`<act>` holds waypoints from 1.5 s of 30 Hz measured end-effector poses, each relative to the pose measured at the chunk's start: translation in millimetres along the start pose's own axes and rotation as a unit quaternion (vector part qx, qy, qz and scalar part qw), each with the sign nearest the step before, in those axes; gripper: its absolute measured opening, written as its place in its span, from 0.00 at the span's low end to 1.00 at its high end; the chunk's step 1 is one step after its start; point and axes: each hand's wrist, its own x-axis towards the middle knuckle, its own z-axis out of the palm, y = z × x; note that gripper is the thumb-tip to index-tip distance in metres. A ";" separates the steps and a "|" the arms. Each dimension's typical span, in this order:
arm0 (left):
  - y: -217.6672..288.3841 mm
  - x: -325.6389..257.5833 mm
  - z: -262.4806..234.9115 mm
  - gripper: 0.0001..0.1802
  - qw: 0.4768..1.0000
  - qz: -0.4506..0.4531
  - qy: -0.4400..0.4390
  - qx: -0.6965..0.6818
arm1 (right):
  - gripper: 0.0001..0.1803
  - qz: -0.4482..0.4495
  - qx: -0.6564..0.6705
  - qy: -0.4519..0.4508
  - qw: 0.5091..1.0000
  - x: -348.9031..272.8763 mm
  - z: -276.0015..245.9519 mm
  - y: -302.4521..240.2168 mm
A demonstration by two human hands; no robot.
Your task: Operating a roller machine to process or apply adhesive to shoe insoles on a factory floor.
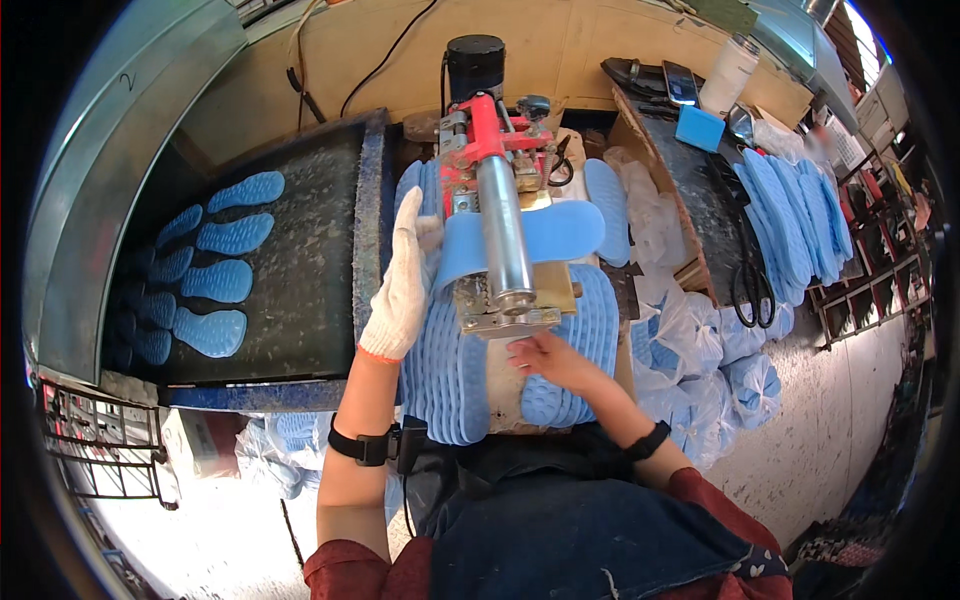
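A red machine [487, 135] with a shiny metal roller [507, 230] stands in front of me. A blue insole [560, 232] lies crosswise under the roller. My left hand [400, 290], in a white knit glove, is upright beside the insole's left end, fingers stretched out. Whether it touches the insole, I cannot tell. Just below the machine's metal front plate [510, 325] is my bare right hand [548, 360], its fingers loosely bent and apart, with nothing visible in them. Stacked blue insoles [440, 370] stand to the left below the machine, and another stack [592, 330] is on the right.
On the left, a dark conveyor belt [300, 270] carries several blue insoles [218, 282]. A side table [690, 170] at right holds a phone [680, 84], a white bottle [730, 75], scissors [752, 290] and more insoles [795, 220]. Bagged insoles [700, 350] lie below it.
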 end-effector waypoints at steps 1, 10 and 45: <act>1.4 -3.0 -5.6 0.48 0.999 -0.038 -0.012 -0.023 | 0.20 0.002 -0.042 -0.004 0.999 9.5 9.4 1.4; 11.4 -35.2 -24.2 0.35 0.992 -0.083 -0.085 -0.041 | 0.25 -0.122 -0.466 0.069 0.874 50.8 52.3 34.5; 24.4 -111.2 -95.7 0.30 0.878 -0.017 0.478 0.006 | 0.20 -0.271 -0.459 0.365 0.764 -51.5 -87.6 -84.8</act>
